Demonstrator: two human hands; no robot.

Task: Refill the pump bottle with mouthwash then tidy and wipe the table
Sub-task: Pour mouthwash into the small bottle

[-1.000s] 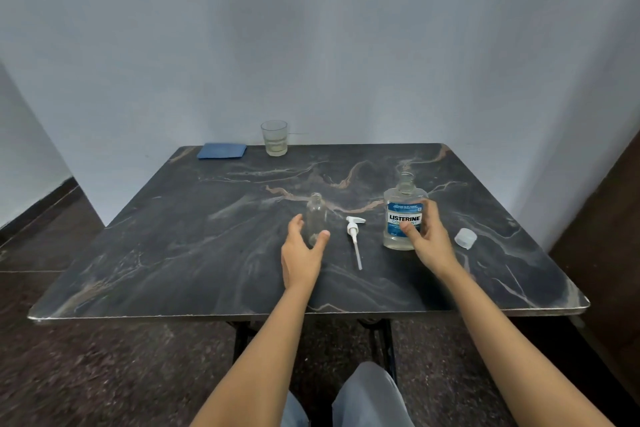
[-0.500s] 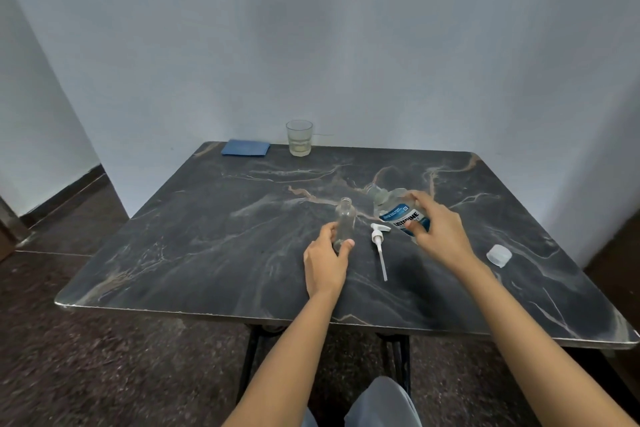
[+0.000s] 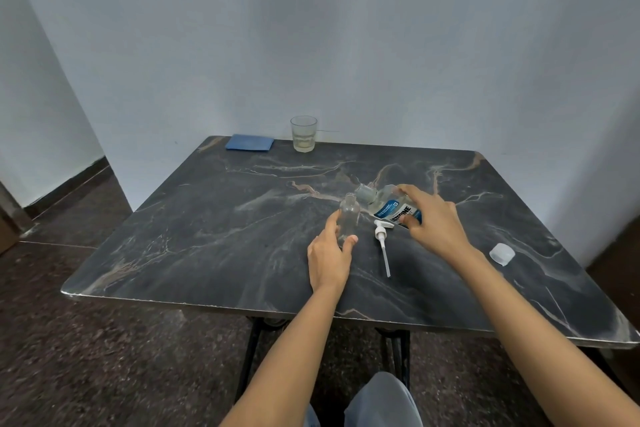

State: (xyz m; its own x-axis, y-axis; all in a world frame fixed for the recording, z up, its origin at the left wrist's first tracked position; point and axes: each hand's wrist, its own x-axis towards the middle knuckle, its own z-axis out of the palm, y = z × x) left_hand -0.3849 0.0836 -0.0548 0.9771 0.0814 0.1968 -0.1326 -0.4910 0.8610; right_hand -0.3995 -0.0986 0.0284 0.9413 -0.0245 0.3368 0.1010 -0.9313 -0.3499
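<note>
You are holding the clear pump bottle (image 3: pixel 348 218) low on its body with your left hand (image 3: pixel 329 260), thumb on one side and fingers curling round the other, so it is standing upright and uncapped on the dark marble table (image 3: pixel 207 218). Just to the right of it, your right hand (image 3: pixel 436 222) is gripping the Listerine mouthwash bottle (image 3: pixel 391 208), fingers wrapping over the top and thumb underneath. You are tilting it steeply, with its open neck just beside the pump bottle's mouth. Whether liquid is flowing cannot be told. The white pump head (image 3: pixel 382 243) with its dip tube is lying flat on the table just right of the pump bottle, under the mouthwash bottle. A white cap (image 3: pixel 502 254) is sitting well to the right of the pump bottle. Far behind the pump bottle, at the wall edge, a glass tumbler (image 3: pixel 303 133) is standing with a folded blue cloth (image 3: pixel 249 142) lying near its left.
</note>
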